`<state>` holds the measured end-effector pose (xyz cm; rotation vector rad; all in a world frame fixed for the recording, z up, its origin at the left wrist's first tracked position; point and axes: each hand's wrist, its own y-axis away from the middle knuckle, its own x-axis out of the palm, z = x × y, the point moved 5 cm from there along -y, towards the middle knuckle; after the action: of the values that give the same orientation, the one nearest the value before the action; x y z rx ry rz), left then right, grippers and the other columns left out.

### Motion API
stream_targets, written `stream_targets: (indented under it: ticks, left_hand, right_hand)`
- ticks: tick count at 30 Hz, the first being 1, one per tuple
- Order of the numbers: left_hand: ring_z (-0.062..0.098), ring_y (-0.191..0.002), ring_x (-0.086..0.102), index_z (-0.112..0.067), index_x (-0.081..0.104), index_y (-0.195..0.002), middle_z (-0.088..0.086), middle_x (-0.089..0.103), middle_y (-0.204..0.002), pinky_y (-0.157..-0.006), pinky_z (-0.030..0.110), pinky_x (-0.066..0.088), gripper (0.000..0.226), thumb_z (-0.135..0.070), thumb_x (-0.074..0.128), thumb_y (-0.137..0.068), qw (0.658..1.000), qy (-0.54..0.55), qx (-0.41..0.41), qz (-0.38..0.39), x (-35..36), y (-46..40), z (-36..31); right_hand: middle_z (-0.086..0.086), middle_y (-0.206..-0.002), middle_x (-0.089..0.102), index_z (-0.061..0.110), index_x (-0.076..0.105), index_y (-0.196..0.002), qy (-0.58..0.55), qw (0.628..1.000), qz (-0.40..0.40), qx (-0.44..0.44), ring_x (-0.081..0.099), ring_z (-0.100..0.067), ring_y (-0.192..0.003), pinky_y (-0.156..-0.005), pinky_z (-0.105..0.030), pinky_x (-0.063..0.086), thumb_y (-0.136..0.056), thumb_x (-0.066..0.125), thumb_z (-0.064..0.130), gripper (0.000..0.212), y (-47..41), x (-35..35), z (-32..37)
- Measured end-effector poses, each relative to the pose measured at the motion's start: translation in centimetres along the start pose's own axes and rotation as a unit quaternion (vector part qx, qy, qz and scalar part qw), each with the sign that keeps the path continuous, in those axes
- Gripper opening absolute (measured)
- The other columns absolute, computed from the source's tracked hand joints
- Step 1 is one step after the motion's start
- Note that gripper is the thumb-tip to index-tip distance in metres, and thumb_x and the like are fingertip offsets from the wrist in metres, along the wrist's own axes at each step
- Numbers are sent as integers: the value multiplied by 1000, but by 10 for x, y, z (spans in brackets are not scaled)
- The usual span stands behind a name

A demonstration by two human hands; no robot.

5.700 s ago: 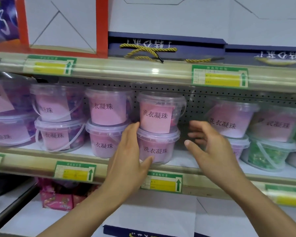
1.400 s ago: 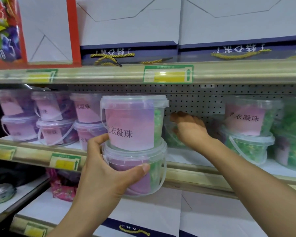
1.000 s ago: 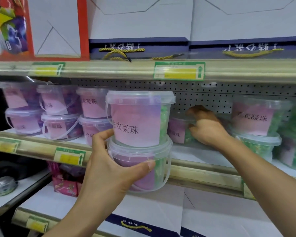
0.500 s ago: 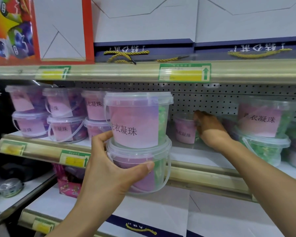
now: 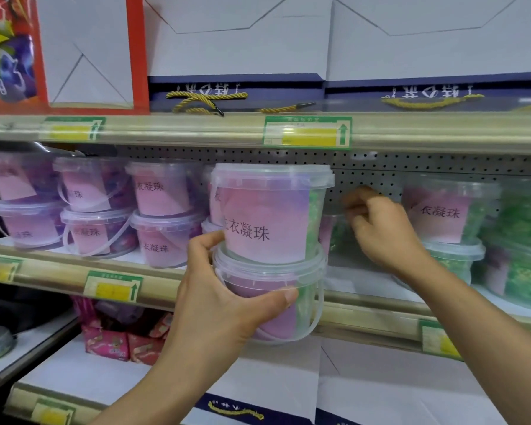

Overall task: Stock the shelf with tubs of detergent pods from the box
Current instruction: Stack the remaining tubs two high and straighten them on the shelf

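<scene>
The left hand [image 5: 224, 305] gripped the lower tub [image 5: 273, 299] of a stack of two, thumb across its front, with the upper tub [image 5: 270, 213] sitting on its lid (both in front of the shelf [image 5: 365, 280] edge). The right hand [image 5: 380, 231] reached deep into the shelf; its grip couldn't be made out.

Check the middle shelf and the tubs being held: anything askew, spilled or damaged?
Nothing spilled or damaged. Only oddity: the far-left clear plastic tub with purple pods has its pink paper label tilted, while neighbouring labels sit straighter. The two stacked clear tubs in the left hand stand upright.
</scene>
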<state>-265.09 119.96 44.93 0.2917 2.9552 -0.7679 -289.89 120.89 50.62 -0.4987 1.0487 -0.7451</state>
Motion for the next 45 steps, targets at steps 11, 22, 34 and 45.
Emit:
stream_targets:
  ticks: [11, 22, 34, 45]
  left_hand:
    - [8, -108, 54, -39, 35, -109, -13, 55, -116, -94, 29, 46, 86, -44, 87, -41, 999, -14, 51, 14, 80, -33, -2]
    - [4, -119, 44, -27, 16, -146, -13, 46, -132, -93, 18, 34, 98, -32, 79, -72, 993, -68, 47, 87, 98, -45, 24]
    - [19, -130, 45, -31, 11, -149, -2, 46, -142, -101, 23, 35, 87, -4, 62, -84, 973, -171, 48, 146, 85, -53, 41]
    - [17, -123, 50, -32, 0, -150, -2, 50, -137, -89, 21, 34, 95, -16, 66, -83, 965, -165, 49, 200, 78, -49, 29]
  right_hand:
    - [6, -97, 69, 18, 63, -103, -218, 963, 144, 66, 64, -3, -85, -73, -11, 48, -95, 46, 28, 21, 46, -41, 7]
    - [10, -112, 61, 7, 44, -130, -267, 947, 139, 110, 59, 4, -102, -86, -10, 49, -85, 65, 18, 51, 41, 0, -16]
    - [0, -118, 62, 14, 47, -120, -192, 969, 119, 99, 60, -12, -110, -99, -39, 47, -82, 70, 26, 46, 41, 14, -32]
    - [2, -137, 50, 20, 31, -136, -213, 962, 63, 159, 49, -16, -124, -104, -44, 42, -47, 74, 71, 111, 29, 3, -18]
